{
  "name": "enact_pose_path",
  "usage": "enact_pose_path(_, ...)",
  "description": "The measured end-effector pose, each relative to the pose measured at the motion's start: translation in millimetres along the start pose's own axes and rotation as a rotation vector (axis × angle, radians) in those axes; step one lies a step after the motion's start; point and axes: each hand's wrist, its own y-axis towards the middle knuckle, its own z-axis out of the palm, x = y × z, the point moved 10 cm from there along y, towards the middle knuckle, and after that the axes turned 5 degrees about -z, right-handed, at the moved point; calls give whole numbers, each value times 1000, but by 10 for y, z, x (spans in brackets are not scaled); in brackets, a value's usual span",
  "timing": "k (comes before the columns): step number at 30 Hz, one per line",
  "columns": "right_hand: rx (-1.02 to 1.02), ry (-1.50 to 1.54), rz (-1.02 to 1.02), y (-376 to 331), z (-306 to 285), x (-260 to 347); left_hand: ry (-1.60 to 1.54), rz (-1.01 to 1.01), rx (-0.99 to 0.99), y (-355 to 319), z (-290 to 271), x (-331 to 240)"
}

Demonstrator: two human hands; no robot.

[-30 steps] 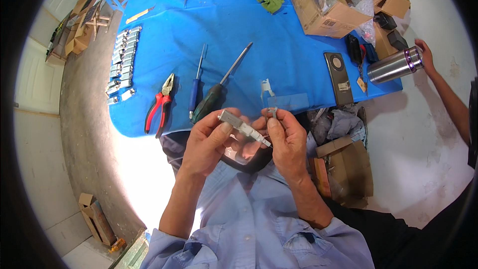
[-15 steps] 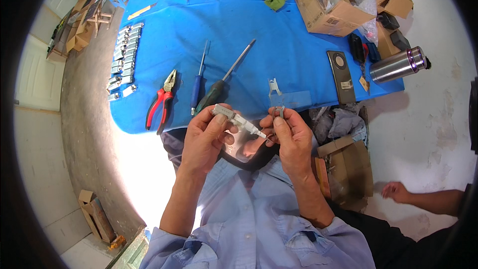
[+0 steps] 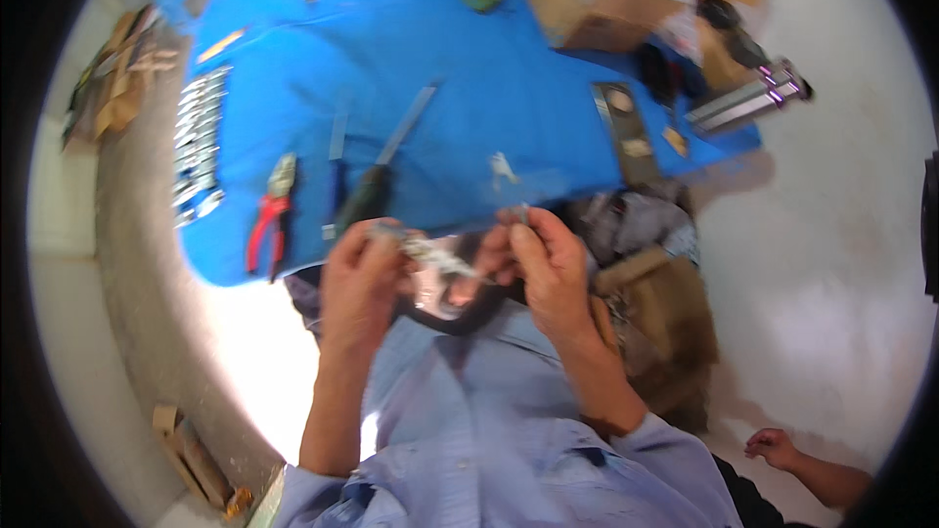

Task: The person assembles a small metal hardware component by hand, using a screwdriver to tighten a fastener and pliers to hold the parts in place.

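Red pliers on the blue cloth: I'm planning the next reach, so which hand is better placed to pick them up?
Probably the left hand: the red pliers lie on its side, closer than to the right hand. Both hands share a small metal part.

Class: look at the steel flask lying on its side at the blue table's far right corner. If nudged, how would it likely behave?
The steel flask is cylindrical and lies on its side, so it would probably roll. It sits at the blue table's corner, so it might drop off. Its polished wall looks slippery.
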Motion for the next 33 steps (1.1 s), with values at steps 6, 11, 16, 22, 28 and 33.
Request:
enact_pose_path(6, -519, 1, -194, -69, -1387, 126, -20, 65, 18, -97, -174, -17)
enact_pose_path(11, -901, -49, 46, -673, -2969, -824, 99, 50, 46, -129, 36, 23)
enact_pose_path(16, -1094, -169, 474, -1656, -4012, -1927, 144, 34, 62, -122, 68, 9)
enact_pose_path(22, -1236, -172, 645, -2591, -4693, -2535, 203, 40, 56, -143, 98, 27)
enact_pose_path(28, -1352, -289, 592, -2356, -4808, -2063, 229, 32, 39, -134, 127, 17)
enact_pose_path(33, -1096, -386, 689, -2203, -4819, -2305, 224, 11, 76, -66, 292, 88)
